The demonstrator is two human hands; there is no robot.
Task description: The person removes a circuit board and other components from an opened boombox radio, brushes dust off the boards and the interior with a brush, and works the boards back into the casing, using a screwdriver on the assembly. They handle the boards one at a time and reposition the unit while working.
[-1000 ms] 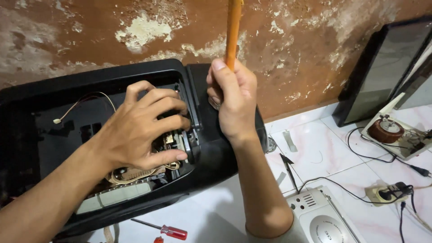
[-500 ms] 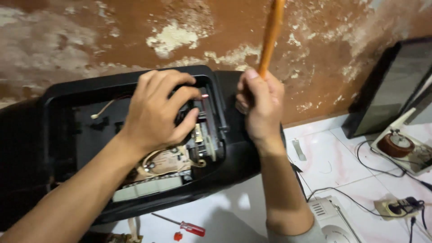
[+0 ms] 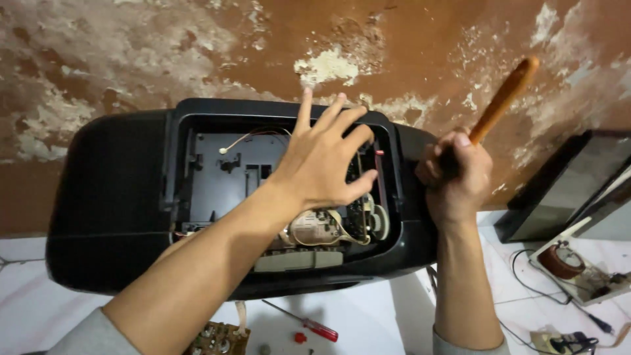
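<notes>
A large black plastic casing (image 3: 112,210) stands against the brown wall, its middle bay open onto a circuit board and wires (image 3: 328,227). My left hand (image 3: 325,161) hovers over that bay with fingers spread, holding nothing. My right hand (image 3: 457,177) is closed around an orange-handled tool (image 3: 503,98) at the casing's right end; the handle points up and to the right, and the tool's tip is hidden behind the hand.
A small red-handled screwdriver (image 3: 309,324) lies on the white floor below the casing, beside a loose green circuit board (image 3: 220,338). To the right lean dark flat panels (image 3: 565,187), with a small board carrying a coil (image 3: 572,266) and black cables (image 3: 565,342).
My left hand has lifted off the parts inside the bay and spread its fingers. The orange handle has tipped from upright to leaning right. The view has shifted, so the casing sits more central.
</notes>
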